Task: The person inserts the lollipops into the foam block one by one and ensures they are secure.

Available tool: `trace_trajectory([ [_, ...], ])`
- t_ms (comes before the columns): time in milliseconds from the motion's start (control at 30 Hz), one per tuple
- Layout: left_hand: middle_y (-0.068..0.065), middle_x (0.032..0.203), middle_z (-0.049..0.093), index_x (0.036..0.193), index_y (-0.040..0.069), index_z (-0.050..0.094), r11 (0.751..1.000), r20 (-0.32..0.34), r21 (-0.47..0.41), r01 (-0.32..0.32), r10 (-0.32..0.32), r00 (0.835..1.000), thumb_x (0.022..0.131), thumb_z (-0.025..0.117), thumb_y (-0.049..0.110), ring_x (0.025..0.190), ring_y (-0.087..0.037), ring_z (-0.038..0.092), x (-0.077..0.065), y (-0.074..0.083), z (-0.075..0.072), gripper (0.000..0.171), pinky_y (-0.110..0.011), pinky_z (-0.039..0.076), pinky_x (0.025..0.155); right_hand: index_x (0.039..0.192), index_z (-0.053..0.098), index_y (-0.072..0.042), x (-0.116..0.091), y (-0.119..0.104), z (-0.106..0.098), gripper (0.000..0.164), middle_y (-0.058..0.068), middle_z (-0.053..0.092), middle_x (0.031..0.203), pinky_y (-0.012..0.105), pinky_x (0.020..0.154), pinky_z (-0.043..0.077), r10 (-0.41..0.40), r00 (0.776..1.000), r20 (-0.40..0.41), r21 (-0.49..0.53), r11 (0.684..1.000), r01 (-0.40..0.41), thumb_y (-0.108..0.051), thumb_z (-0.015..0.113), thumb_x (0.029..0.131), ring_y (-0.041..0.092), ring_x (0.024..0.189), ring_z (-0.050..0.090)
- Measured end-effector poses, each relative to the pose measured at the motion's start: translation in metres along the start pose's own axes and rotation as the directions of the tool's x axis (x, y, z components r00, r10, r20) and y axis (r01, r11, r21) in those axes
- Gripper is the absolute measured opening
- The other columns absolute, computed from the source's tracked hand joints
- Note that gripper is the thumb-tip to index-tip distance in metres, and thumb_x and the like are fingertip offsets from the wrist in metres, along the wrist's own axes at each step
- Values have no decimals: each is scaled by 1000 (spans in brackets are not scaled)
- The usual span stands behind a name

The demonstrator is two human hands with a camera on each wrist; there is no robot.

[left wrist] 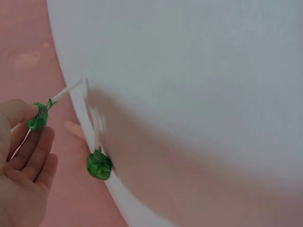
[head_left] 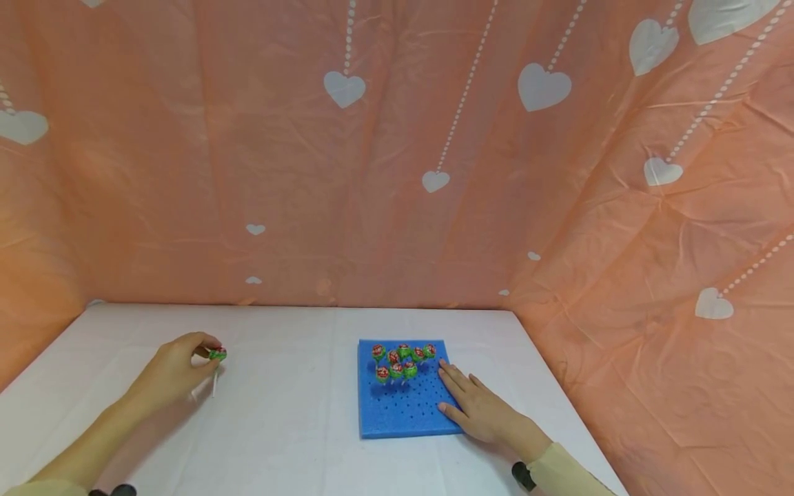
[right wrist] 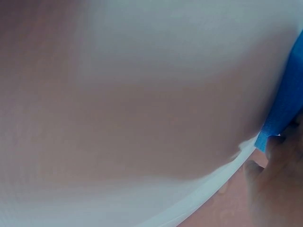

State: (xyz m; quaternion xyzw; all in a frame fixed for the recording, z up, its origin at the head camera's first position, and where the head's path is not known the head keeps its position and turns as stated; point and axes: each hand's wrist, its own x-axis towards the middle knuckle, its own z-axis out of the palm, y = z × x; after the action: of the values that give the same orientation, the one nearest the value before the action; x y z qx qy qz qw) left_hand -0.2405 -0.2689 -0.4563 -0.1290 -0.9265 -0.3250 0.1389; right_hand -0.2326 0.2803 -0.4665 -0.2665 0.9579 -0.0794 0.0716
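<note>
My left hand (head_left: pixel 170 368) pinches a lollipop (head_left: pixel 218 353) in a green and red wrapper between thumb and fingers, its white stick pointing down. In the left wrist view, the thumb presses the held lollipop (left wrist: pixel 38 118) against the fingers. A second lollipop (left wrist: pixel 99 164) shows on the white table beside that hand; in the head view the hand mostly hides it. My right hand (head_left: pixel 480 410) rests with outstretched fingers along the right edge of a blue foam block (head_left: pixel 397 420) dotted with small holes. Several wrapped lollipops (head_left: pixel 395 370) stand upright in its far half.
A white cloth covers the table (head_left: pixel 279 413) under both hands. An orange curtain (head_left: pixel 279 151) with white hearts hangs behind the table and along its sides. The foam block's side (right wrist: pixel 284 99) shows at the edge of the right wrist view.
</note>
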Motion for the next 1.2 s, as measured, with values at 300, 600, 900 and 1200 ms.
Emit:
trace_trajectory([
  [300, 0, 99, 73, 110, 7, 72, 996, -183, 26, -86, 89, 979, 84, 81, 2, 89, -10, 67, -4, 25, 6, 28, -32, 55, 81, 165, 22, -5, 1, 2, 1, 75, 9, 13, 174, 58, 125, 21, 5, 1000, 6, -6, 1000, -5, -54, 37, 110, 31, 159, 17],
  [600, 2, 103, 72, 111, 12, 72, 992, -269, -46, -115, 98, 958, 84, 81, 1, 92, -2, 63, -10, 54, 16, 30, -15, 45, 84, 165, 22, -6, 2, 3, 2, 75, 9, 12, 174, 58, 126, 20, 7, 1000, 6, 0, 1000, -7, -55, 36, 110, 31, 159, 17],
  [900, 3, 105, 73, 111, 12, 71, 986, -306, -99, -137, 101, 947, 83, 81, -3, 96, -5, 65, -15, 80, 34, 34, -8, 44, 87, 165, 23, -5, 1, 2, 0, 75, 10, 13, 174, 57, 125, 21, 3, 1000, 6, -2, 1000, -3, -54, 37, 110, 31, 159, 18],
  [1200, 4, 102, 73, 110, 11, 71, 958, -362, -160, -239, 169, 917, 78, 81, -10, 95, -8, 66, -15, 101, 53, 39, -6, 44, 88, 164, 23, -5, 1, 3, 2, 75, 10, 14, 174, 58, 125, 22, -4, 1000, 4, -10, 1000, 4, -54, 37, 110, 31, 158, 19],
])
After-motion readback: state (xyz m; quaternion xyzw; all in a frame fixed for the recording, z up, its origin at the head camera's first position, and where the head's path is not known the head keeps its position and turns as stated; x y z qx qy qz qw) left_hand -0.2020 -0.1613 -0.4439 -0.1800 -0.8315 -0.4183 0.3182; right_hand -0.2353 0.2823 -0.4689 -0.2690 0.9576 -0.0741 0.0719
